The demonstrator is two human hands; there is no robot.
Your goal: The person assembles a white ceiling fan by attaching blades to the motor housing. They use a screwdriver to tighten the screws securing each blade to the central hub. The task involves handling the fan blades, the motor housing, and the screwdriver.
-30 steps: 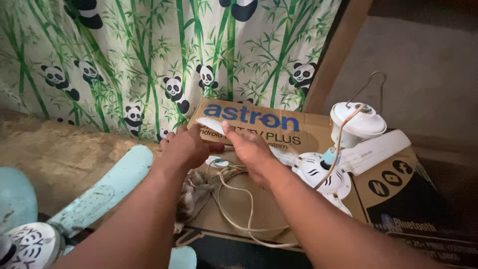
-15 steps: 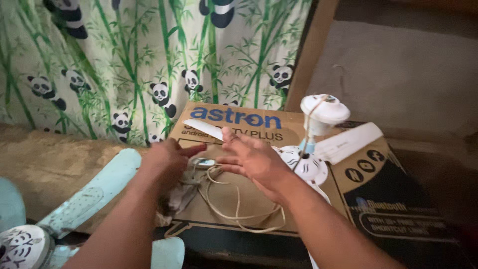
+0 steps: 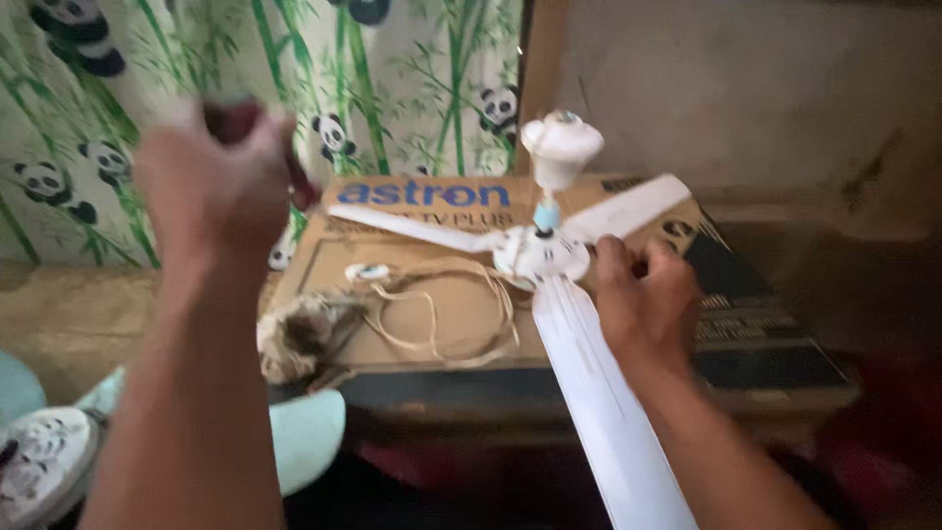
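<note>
Rising blurred before the panda-print curtain [image 3: 88, 118], the left hand [image 3: 211, 182] closes its grip on a small dark object. Coiled beige cord [image 3: 446, 319] lies slack on the flat cardboard box [image 3: 412, 285] serving as surface. The right hand [image 3: 643, 304] rests beside the white three-bladed ceiling fan [image 3: 545, 255], seemingly steadying its hub; whether that grip closes, I cannot tell.
</note>
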